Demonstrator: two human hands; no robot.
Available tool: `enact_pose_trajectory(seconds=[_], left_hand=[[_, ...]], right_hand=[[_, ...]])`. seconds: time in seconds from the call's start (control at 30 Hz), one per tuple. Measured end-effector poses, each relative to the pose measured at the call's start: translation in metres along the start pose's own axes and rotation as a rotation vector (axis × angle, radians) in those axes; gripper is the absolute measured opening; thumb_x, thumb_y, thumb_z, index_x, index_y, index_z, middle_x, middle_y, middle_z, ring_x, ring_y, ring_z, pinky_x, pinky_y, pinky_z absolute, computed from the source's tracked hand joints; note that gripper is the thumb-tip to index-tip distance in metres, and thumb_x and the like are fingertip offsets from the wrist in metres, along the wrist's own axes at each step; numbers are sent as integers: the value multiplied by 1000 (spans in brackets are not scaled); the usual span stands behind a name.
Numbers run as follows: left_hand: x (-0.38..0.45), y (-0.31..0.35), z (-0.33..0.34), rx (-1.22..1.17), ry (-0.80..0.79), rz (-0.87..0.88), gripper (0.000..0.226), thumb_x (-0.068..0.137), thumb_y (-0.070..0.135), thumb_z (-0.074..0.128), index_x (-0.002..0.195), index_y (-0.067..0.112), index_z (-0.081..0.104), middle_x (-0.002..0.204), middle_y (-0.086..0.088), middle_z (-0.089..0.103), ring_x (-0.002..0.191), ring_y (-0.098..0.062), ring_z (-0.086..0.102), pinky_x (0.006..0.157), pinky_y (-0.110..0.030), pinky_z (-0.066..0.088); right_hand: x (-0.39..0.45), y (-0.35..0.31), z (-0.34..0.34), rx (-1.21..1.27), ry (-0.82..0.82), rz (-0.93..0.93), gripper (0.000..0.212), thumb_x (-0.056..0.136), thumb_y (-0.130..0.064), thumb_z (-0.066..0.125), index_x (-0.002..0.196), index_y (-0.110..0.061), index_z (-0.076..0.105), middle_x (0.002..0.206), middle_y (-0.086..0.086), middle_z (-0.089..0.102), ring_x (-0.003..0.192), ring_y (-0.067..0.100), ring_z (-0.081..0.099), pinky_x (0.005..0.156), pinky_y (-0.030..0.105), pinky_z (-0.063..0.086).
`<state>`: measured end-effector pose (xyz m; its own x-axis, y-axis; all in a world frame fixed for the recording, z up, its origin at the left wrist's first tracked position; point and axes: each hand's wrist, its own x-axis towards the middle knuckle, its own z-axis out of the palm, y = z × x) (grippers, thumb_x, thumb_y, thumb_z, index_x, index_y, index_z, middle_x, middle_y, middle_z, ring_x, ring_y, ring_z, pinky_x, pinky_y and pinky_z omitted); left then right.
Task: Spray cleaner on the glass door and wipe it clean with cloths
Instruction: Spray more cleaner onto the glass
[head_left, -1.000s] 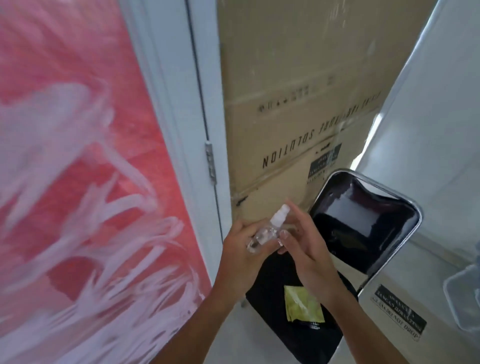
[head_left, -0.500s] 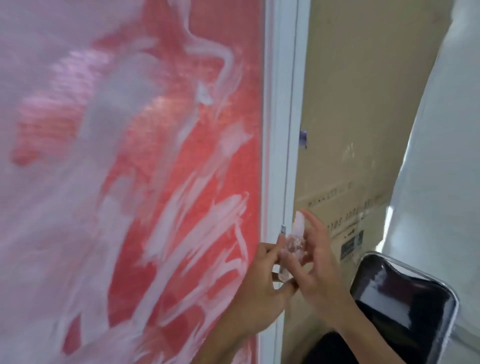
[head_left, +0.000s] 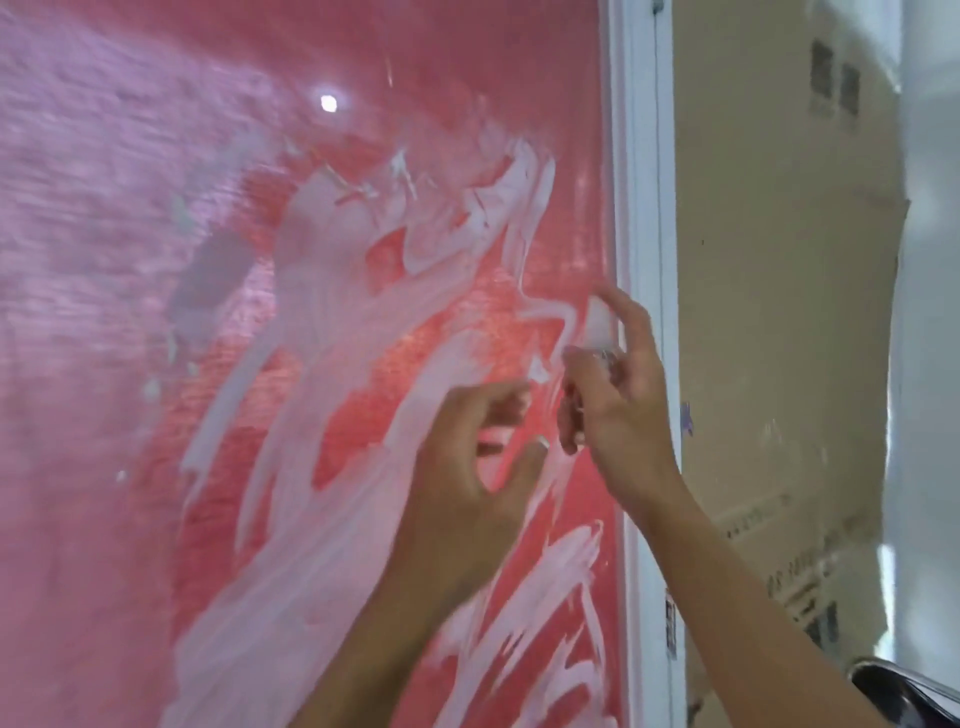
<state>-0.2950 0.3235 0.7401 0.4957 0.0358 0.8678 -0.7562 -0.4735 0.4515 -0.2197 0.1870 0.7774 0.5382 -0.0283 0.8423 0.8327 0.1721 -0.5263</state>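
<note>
Both hands have been raised from beside the door frame to the glass door (head_left: 311, 364), which is smeared with white streaks. A small clear spray bottle (head_left: 597, 332) is gripped by the right hand (head_left: 618, 405), forefinger atop its nozzle. Just beside it, the left hand (head_left: 467, 467) is held loosely curled and empty. Cardboard (head_left: 779, 312) is seen right of the white frame (head_left: 641, 208).

The only print I can see is on the cardboard box (head_left: 779, 312) right of the door frame (head_left: 641, 260). Low on the box, a line of dark capitals runs upside down and blurred; I can't make out any word. Grey label patches near its top are unreadable too.
</note>
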Motion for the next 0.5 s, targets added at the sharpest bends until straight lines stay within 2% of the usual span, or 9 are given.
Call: enact_pose_trajectory(seconds=[0.07, 0.2, 0.37, 0.43, 0.5], left_hand=[[27, 7, -24, 140, 79, 130, 33, 94, 24, 66, 125, 32, 60, 119, 16, 60, 115, 0, 61, 95, -15, 50], [76, 20, -72, 370, 235, 292, 28, 96, 11, 68, 123, 19, 63, 120, 5, 60, 111, -6, 60, 96, -13, 45], [104, 28, -128, 640, 382, 395, 24, 96, 12, 61, 119, 9, 67, 117, -7, 62, 111, -16, 56, 94, -6, 34], [105, 27, -149, 693, 441, 402, 23, 96, 13, 59, 117, 11, 67, 113, 1, 62, 109, -13, 56, 92, -4, 31], [103, 26, -167, 709, 489, 417, 21, 97, 15, 56, 115, 20, 65, 106, 24, 51, 104, 7, 48, 92, -4, 28]], right_hand=[[30, -9, 16, -13, -21, -18, 51, 102, -7, 51, 139, -41, 45, 84, 11, 51, 41, 23, 42, 40, 29, 41], [74, -24, 45, -31, -18, -77, 50, 97, -3, 49, 134, -36, 46, 63, 13, 44, 38, 22, 41, 39, 29, 41], [101, -22, 65, -36, 14, -74, 46, 93, 0, 50, 127, -30, 46, 73, 11, 42, 46, 23, 37, 38, 29, 42], [105, -19, 68, -19, 35, -77, 46, 93, 0, 50, 128, -29, 46, 71, 10, 41, 45, 22, 37, 39, 30, 42], [106, -17, 68, 30, 30, -89, 48, 95, 0, 50, 132, -29, 46, 67, 8, 43, 40, 22, 39, 39, 29, 41]])
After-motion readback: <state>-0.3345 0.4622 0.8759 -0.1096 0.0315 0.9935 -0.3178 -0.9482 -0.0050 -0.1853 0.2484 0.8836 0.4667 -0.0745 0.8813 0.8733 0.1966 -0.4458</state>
